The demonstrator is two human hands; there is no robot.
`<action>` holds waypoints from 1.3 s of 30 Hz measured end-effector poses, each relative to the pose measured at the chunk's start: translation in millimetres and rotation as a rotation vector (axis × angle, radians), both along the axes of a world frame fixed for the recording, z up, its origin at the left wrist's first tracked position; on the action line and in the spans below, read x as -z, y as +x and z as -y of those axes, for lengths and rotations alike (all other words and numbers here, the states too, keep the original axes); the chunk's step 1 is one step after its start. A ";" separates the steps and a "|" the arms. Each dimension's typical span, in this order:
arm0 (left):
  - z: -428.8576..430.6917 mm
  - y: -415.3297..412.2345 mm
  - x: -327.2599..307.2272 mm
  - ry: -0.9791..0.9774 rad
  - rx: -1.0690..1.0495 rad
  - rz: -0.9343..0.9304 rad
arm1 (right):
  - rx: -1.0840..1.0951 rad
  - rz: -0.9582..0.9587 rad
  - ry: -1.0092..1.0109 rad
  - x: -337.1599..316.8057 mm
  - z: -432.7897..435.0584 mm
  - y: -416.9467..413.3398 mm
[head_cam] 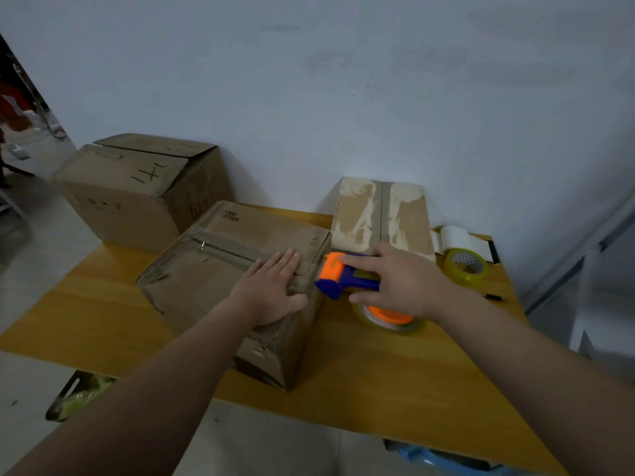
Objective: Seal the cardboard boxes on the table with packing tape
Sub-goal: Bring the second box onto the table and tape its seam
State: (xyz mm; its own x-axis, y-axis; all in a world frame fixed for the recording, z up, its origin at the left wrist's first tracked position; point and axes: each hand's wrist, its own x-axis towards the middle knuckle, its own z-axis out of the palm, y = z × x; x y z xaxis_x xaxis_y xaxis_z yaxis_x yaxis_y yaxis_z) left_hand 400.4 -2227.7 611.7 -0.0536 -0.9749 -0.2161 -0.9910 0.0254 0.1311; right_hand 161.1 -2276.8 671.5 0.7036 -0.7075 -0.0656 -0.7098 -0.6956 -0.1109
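Cardboard box mid-table looks taped along its seam, your left hand flat and open on it, right hand gripping the dispenser beside it; rear boxes probably remain.

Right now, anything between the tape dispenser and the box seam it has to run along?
Only the left hand, pressed flat on top of the front box near its right edge, beside the seam. The right hand rests on the tape dispenser just off that edge. Nothing else visible blocks the path.
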 end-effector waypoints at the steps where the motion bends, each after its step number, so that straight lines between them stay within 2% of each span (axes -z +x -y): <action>1: -0.4 -1.0 -0.2 -0.001 0.005 0.009 | 0.020 -0.026 -0.022 1.0 -3.9 -16.5; 4: 1.5 -6.5 -2.6 0.011 -0.006 0.021 | 0.092 -0.078 -0.064 3.5 -13.4 -44.1; 8: 3.2 -21.0 -4.8 0.001 -0.048 0.049 | 0.074 -0.122 -0.145 13.1 -12.3 -36.7; 11: 1.0 -35.0 1.0 -0.115 -0.053 0.068 | 0.096 -0.106 -0.118 22.2 -11.2 -39.4; 16: 3.3 -32.5 4.8 -0.121 -0.076 0.024 | 0.085 -0.087 -0.097 31.5 -13.3 -36.5; 24: 2.8 -30.5 7.4 -0.113 -0.085 0.002 | 0.028 0.141 -0.298 68.5 -29.4 -66.6; 27: 3.2 -30.4 7.7 -0.113 -0.086 0.003 | 0.092 0.040 -0.264 68.3 -29.8 -57.5; 31: 4.1 -31.9 6.9 -0.106 -0.096 -0.008 | 0.168 -0.078 -0.051 51.4 -22.7 -33.9; 39: 4.3 -33.3 7.6 -0.103 -0.107 -0.001 | 0.082 -0.306 0.078 37.7 -7.3 33.8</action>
State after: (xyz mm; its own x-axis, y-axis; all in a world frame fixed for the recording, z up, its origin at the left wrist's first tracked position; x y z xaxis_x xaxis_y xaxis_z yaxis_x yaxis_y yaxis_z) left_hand 367.1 -2232.0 604.1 0.0519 -0.9921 -0.1146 -0.9887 -0.0672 0.1341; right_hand 194.9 -2269.5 633.8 0.5839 -0.7457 -0.3209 -0.7717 -0.6326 0.0656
